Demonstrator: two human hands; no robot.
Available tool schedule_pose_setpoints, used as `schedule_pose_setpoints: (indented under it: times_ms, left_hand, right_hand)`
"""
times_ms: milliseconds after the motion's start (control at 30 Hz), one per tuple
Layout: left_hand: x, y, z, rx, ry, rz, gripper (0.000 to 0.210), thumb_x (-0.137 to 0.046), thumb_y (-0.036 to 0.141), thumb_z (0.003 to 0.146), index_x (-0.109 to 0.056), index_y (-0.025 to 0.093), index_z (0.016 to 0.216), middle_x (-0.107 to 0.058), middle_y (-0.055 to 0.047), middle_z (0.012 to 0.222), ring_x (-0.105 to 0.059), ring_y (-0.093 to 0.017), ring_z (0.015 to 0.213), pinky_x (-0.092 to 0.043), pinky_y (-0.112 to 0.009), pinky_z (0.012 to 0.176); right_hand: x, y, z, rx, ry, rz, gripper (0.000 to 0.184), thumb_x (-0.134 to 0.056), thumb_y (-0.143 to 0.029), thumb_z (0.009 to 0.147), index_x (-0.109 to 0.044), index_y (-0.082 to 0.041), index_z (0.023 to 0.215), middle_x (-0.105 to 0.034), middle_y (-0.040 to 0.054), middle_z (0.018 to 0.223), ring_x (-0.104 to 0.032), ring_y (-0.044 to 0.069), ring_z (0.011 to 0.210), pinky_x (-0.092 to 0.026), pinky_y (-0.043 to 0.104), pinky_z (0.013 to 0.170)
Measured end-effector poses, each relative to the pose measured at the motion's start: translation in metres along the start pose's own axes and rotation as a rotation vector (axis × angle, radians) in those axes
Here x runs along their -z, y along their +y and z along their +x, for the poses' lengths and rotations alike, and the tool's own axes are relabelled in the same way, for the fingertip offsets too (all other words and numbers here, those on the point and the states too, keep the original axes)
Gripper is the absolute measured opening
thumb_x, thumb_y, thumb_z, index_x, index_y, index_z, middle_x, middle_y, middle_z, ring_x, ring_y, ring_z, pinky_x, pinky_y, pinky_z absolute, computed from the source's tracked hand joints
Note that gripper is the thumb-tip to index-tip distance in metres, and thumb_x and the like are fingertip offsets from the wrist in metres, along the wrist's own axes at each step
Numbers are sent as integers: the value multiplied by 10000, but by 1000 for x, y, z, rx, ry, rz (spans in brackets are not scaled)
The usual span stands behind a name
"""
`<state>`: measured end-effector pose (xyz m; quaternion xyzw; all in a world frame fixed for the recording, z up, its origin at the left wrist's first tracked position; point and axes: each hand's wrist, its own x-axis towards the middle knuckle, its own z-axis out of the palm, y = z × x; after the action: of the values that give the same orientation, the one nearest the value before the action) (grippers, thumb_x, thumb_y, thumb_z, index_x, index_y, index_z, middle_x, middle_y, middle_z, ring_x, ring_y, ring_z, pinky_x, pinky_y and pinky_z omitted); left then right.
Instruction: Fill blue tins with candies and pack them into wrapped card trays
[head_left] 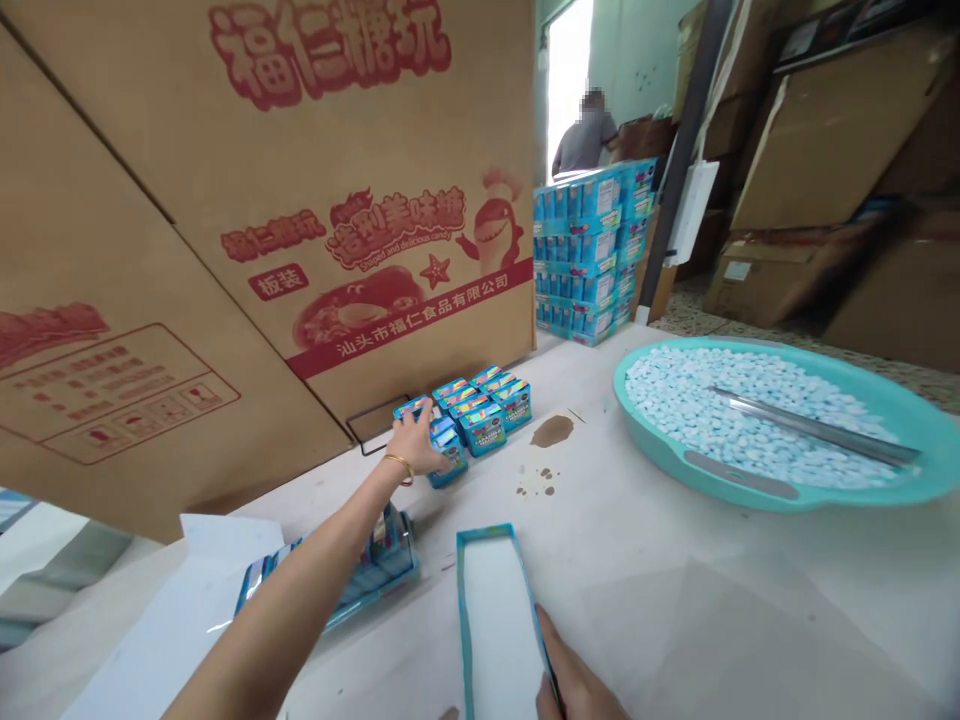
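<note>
My left hand (416, 443), with a gold bangle at the wrist, reaches out to the near left end of a group of small blue candy boxes (484, 428). Its thumb and fingers are spread around the nearest boxes and close on them. Close to me, my right hand (574, 672) grips the right side of a long, shallow blue display tray (499, 610). The tray's white inside holds nothing. Under my left forearm, partly hidden, is another blue tray (382, 565) filled with similar boxes.
A large turquoise basin (750, 490) of pale blue candies stands right, a metal scoop (817, 428) lying in it. Big cartons (375, 130) wall off the left. Packed trays (592, 255) are stacked behind. White paper (172, 620) lies left. A person (587, 140) is in the background.
</note>
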<state>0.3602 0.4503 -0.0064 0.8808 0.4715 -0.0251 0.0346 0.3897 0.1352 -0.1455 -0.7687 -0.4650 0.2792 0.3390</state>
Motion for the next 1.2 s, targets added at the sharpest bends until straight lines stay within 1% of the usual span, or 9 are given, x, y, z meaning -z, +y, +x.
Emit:
schedule_pose_setpoints:
  times_ms: [67, 167, 267, 400, 600, 833, 967, 1133, 1200]
  left_hand:
    - [11, -7, -19, -36, 47, -106, 1198, -788, 437, 478, -176, 209, 1482, -395, -168, 1345, -409, -405, 1224, -380, -485, 989]
    - [26, -7, -64, -218, 102, -308, 1178, -788, 470, 508, -171, 215, 1478, -395, -131, 1344, -400, -357, 1247, -333, -490, 1053]
    - [29, 7, -114, -401, -19, -469, 1150, -780, 479, 546, -159, 215, 1477, -384, -119, 1358, -400, -322, 1257, -309, -477, 1087]
    - [17, 33, -155, -468, -204, -309, 1103, -778, 448, 514, -253, 197, 1451, -439, -129, 1277, -451, -328, 1161, -398, -484, 1011]
    - [27, 55, -163, -442, -293, -15, 1111, -735, 395, 494, -250, 171, 1468, -414, -170, 1311, -435, -368, 1163, -436, -492, 964]
    - [35, 57, -171, -433, -352, 107, 1077, -679, 377, 512, -252, 179, 1480, -448, -182, 1307, -449, -374, 1160, -406, -506, 990]
    - [26, 55, -177, -424, -399, 64, 1100, -686, 331, 466, -268, 227, 1478, -448, -172, 1358, -431, -399, 1213, -400, -518, 1000]
    - [0, 59, -192, -356, -330, 35, 1060, -661, 288, 528, -223, 237, 1492, -228, -159, 1540, -137, -446, 1405, -317, -580, 1050]
    - [-9, 59, -194, -341, -309, 38, 1046, -667, 309, 556, -215, 219, 1495, -202, -173, 1547, -118, -450, 1409, -290, -583, 1063]
  right_hand:
    - [11, -12, -2, -21, -42, -49, 605, -314, -105, 844, -351, -118, 1448, -588, 113, 1303, -659, 204, 1041, -546, 244, 810]
    - [23, -27, -4, -57, -35, -83, 601, -300, -95, 842, -344, -68, 1440, -570, 144, 1317, -642, 222, 1072, -527, 298, 885]
    - [24, -31, -5, -52, 3, -88, 603, -324, -81, 827, -375, -91, 1428, -592, 135, 1293, -644, 215, 1068, -523, 301, 895]
    - [17, -27, -6, -41, 51, -75, 605, -351, -78, 811, -397, -97, 1415, -562, 133, 1330, -627, 211, 1106, -524, 294, 905]
    - [9, -17, -6, 13, 33, -36, 598, -289, -94, 848, -311, -28, 1441, -493, 154, 1387, -568, 207, 1194, -504, 301, 947]
    - [5, -6, -7, 54, 10, -3, 620, -331, -79, 836, -313, -97, 1456, -489, 134, 1396, -561, 208, 1203, -505, 295, 943]
    - [6, -15, -8, 60, 11, 36, 665, -331, -61, 836, -239, -160, 1487, -539, 114, 1359, -619, 204, 1119, -520, 292, 912]
    - [-1, -28, -10, 67, 55, 22, 859, -342, 17, 754, -51, -287, 1502, -620, 75, 1250, -674, 197, 979, -543, 287, 840]
    - [-4, -29, -10, 79, 39, -17, 883, -346, 24, 747, -5, -290, 1499, -644, 75, 1202, -689, 197, 908, -551, 268, 782]
